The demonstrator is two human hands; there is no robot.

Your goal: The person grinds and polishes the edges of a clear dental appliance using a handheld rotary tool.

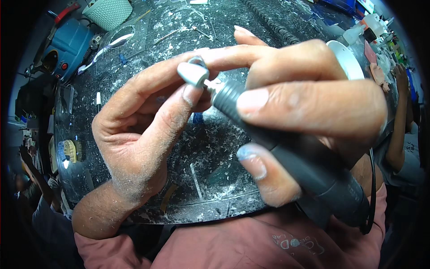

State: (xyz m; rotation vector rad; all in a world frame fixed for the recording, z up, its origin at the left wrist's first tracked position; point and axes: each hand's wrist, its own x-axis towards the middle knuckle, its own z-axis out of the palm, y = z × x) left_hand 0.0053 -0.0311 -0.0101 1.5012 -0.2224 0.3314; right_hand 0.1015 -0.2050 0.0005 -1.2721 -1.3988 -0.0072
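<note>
My left hand (139,119) pinches a small pale, tooth-shaped piece (191,73) between thumb and forefinger. What it is exactly I cannot tell. White dust coats the fingers. A black rotary handpiece (309,166) lies in my right hand (304,103), with the thumb and fingers wrapped round its ribbed front. Its thin bit (208,84) meets the lower right end of the pale piece, or comes very close to it. The fingers of both hands nearly meet above the tabletop, and the right fingertips rest against the left forefinger near the piece.
White dust and chips cover the dark table (215,179). A blue machine (69,47) and a pale woven basket (107,13) stand far left. A yellowish dental model (70,151) sits at the left edge. Bottles (356,33) stand far right. Other people's arms show at both sides.
</note>
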